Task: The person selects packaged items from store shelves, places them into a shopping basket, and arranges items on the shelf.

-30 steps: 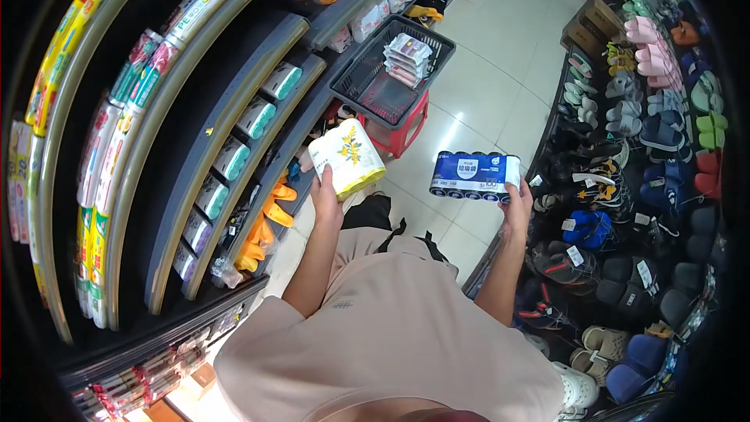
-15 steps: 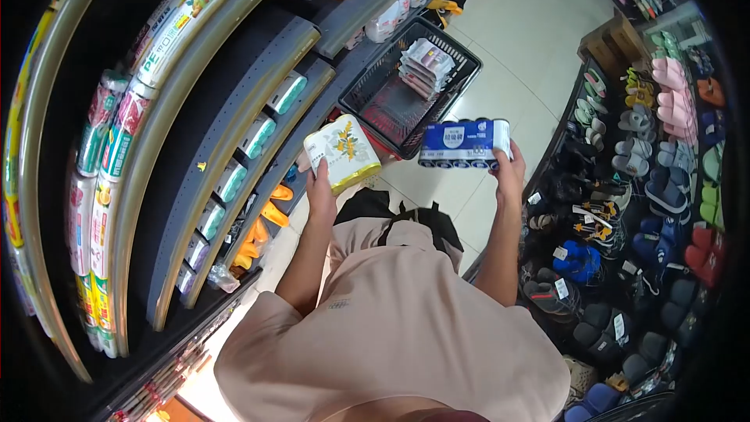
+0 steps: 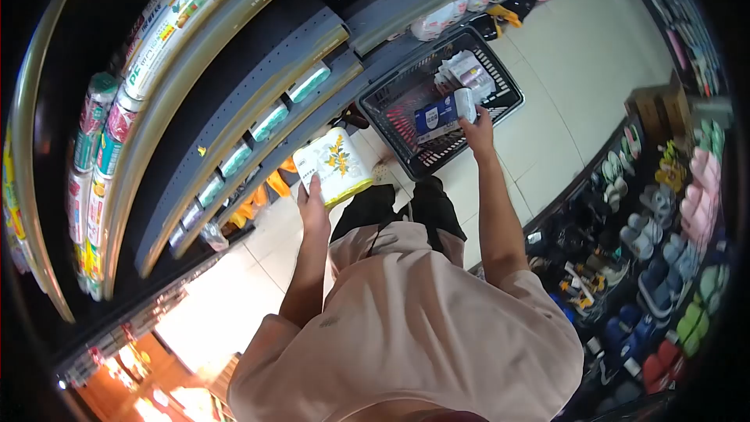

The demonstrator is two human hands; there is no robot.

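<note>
My left hand (image 3: 313,202) is closed on the near edge of a white pack with a yellow flower print and yellow border (image 3: 334,162), held beside the shelf. A blue-and-white pack of garbage bag rolls (image 3: 435,119) is in the grip of my right hand (image 3: 477,130), fingers around its white end. That pack is inside the opening of the black shopping basket (image 3: 512,92), in front of some white plastic-wrapped packs (image 3: 469,74). Whether it touches the basket bottom, I cannot tell.
Shelves (image 3: 234,101) run along the left, with rolls of plastic bags (image 3: 168,27) on them and teal-and-white boxes (image 3: 269,121) lower down. Slippers and sandals (image 3: 656,266) fill a rack on the right. Pale floor tiles (image 3: 547,109) lie between, and a cardboard box (image 3: 656,105) stands at the far right.
My right hand has carried the garbage bag pack forward and left, from beside the basket into its opening. My left hand still holds the flowered pack. The camera view has shifted.
</note>
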